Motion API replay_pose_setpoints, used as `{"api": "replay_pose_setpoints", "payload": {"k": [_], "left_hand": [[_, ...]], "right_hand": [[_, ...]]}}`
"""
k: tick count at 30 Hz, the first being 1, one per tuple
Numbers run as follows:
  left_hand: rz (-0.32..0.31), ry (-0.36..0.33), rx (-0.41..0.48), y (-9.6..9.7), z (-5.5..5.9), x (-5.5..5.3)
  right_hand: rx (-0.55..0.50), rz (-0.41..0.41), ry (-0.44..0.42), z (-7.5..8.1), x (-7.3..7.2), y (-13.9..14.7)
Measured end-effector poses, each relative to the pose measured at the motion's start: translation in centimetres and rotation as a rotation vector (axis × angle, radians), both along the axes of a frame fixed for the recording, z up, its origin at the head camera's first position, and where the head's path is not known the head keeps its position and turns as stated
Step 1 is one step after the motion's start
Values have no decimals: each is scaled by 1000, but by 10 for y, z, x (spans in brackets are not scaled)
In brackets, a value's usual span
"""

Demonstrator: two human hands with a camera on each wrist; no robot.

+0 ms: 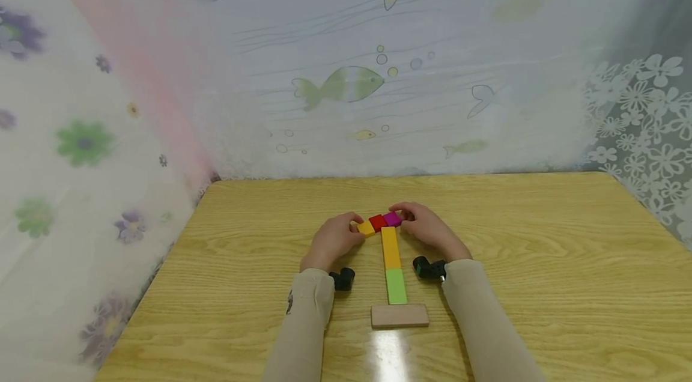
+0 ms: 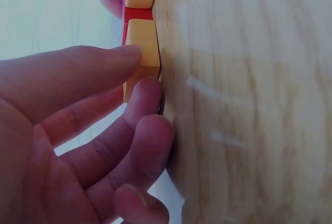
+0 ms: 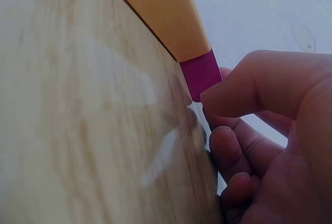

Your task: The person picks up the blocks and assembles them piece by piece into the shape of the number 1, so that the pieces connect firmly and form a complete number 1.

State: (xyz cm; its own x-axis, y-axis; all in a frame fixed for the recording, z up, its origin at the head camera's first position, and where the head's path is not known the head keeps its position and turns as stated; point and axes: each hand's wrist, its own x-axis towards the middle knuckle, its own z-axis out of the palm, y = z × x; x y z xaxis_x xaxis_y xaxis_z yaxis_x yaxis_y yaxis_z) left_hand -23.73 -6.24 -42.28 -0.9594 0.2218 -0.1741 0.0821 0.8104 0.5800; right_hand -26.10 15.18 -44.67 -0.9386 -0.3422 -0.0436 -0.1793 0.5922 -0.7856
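Three small blocks form a slightly slanted row on the table: a yellow block (image 1: pixel 366 228), a red block (image 1: pixel 378 223) and a purple block (image 1: pixel 392 219). At the row's left end, my left hand (image 1: pixel 332 240) pinches the yellow block (image 2: pixel 143 37) between thumb and fingers. My right hand (image 1: pixel 428 227) holds the purple block (image 3: pixel 201 76) at the other end, thumb on its near side. Below the row lies a long orange block (image 1: pixel 390 248), then a green block (image 1: pixel 396 286) in line with it. A plain wooden block (image 1: pixel 399 316) lies crosswise at the bottom.
The wood-grain table (image 1: pixel 243 310) reaches back to a curtain (image 1: pixel 324 148) printed with fish. Flowered cloth (image 1: pixel 81 190) hangs along the left side. Black wrist cameras (image 1: pixel 343 279) stick out inward from both sleeves, either side of the orange and green blocks.
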Motion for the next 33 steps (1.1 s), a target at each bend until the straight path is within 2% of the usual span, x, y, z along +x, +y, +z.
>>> {"api": "replay_pose_setpoints", "payload": {"k": [13,22,29,33], "left_hand": [[-15,13,-14,3,0,-1],[9,-52,31,-1,-3,0],[-4,-57,50,-5,-3,0],[3,-59,57,-7,-1,1]], "right_hand": [[2,0,16,-2,-1,3],[24,4,18,-5,-1,2],[54,28,60,-1,1,8],[9,7,36,0,2,17]]}}
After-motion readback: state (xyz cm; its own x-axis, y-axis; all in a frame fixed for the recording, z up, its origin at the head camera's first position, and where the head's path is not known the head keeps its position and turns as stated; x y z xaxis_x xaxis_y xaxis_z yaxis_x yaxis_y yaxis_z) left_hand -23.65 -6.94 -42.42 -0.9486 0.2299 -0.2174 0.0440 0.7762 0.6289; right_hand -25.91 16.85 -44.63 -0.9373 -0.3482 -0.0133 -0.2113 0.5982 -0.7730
